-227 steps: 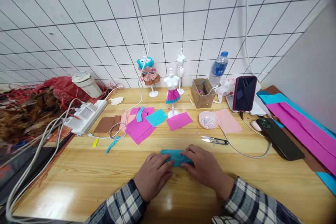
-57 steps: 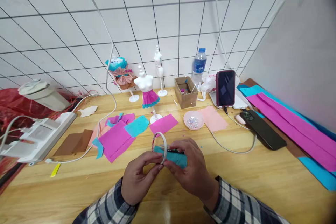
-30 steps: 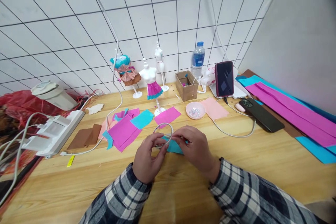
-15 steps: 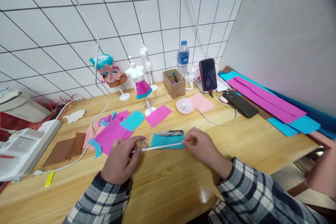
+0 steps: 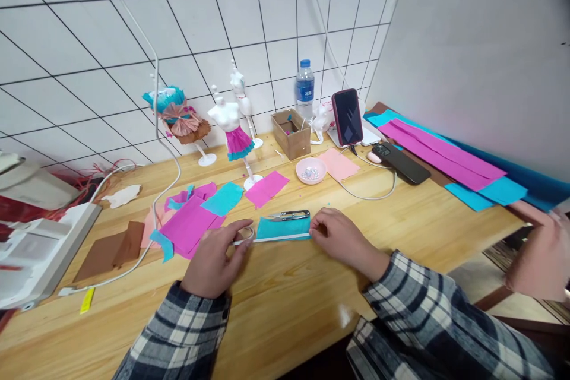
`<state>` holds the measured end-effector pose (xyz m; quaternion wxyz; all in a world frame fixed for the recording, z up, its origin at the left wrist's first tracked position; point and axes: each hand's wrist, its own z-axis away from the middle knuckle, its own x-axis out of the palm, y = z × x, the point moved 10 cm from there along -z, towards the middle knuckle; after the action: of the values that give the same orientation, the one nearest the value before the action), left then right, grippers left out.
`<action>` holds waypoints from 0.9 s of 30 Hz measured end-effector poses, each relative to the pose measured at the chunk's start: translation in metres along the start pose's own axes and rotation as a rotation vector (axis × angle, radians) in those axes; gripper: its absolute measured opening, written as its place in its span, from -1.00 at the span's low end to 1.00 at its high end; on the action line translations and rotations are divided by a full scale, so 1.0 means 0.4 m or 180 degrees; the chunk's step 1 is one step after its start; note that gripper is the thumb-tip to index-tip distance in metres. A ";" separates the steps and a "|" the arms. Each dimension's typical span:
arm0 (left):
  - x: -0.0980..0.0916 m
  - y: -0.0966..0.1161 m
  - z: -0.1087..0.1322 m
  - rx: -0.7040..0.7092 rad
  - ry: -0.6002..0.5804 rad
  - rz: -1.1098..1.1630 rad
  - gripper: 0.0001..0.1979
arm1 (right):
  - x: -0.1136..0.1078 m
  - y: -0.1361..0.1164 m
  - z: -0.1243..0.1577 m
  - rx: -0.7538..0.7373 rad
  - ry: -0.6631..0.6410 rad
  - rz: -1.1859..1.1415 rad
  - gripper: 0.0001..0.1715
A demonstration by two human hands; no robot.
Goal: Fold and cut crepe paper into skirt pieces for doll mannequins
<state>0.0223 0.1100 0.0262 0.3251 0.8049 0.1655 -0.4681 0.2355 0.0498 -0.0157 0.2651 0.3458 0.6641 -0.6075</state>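
Note:
A narrow white strip [image 5: 281,238] is stretched along the front edge of a teal paper piece [image 5: 276,228] on the wooden table. My left hand [image 5: 218,258] grips its left part, where the strip curls into a loop between thumb and forefinger. The strip's right end is pinched in my right hand [image 5: 341,238], at the paper's right corner. Small thread snips [image 5: 289,215] lie across the paper's back edge, touched by neither hand.
Behind are dress forms [image 5: 225,114], a cardboard box [image 5: 291,136], a pink bowl of beads [image 5: 310,172], a bottle [image 5: 305,89] and phones [image 5: 347,117]. Coloured paper [image 5: 189,225] and a white cable [image 5: 154,219] lie left, long sheets [image 5: 445,154] right.
The view has shifted slightly. The strip now lies closer along the paper's front edge, and my left hand has moved a little right, nearer the paper.

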 end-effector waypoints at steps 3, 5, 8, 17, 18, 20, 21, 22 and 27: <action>-0.010 0.007 0.003 -0.0086 0.0081 0.0069 -0.57 | -0.007 -0.022 0.005 -0.0164 0.0040 -0.0073 -0.90; -0.016 0.001 0.008 -0.0345 0.0079 0.0248 -0.45 | -0.025 -0.046 0.012 -0.0330 0.0195 -0.0119 -0.90; -0.017 -0.017 0.023 -0.0891 -0.0039 0.0574 -0.35 | -0.043 -0.078 0.024 -0.0533 0.0362 -0.0080 -0.89; -0.033 -0.020 0.037 -0.1169 -0.0005 0.1836 -0.45 | -0.032 -0.082 0.040 -0.0355 0.0146 -0.0491 -0.87; -0.034 -0.022 0.039 -0.1201 -0.0003 0.1745 -0.44 | -0.024 -0.078 0.042 -0.0238 0.0038 -0.0550 -0.86; -0.039 -0.016 0.040 -0.1164 0.0046 0.1519 -0.44 | -0.006 -0.068 0.050 0.0007 -0.0208 -0.0644 -0.85; -0.044 -0.008 0.041 -0.1108 0.0107 0.1430 -0.46 | 0.002 -0.064 0.054 0.0102 -0.0328 -0.0680 -0.85; -0.051 0.002 0.043 -0.1056 0.0184 0.1364 -0.48 | 0.006 -0.060 0.058 0.0170 -0.0424 -0.0712 -0.85; -0.119 0.060 0.089 -0.0862 0.0759 0.1128 -0.53 | -0.040 -0.030 0.054 0.0392 -0.0463 -0.1109 -0.85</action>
<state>-0.0110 0.0702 0.0635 0.4851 0.8200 0.1201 -0.2791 0.2345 0.0260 0.0014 0.1816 0.1964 0.6546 -0.7070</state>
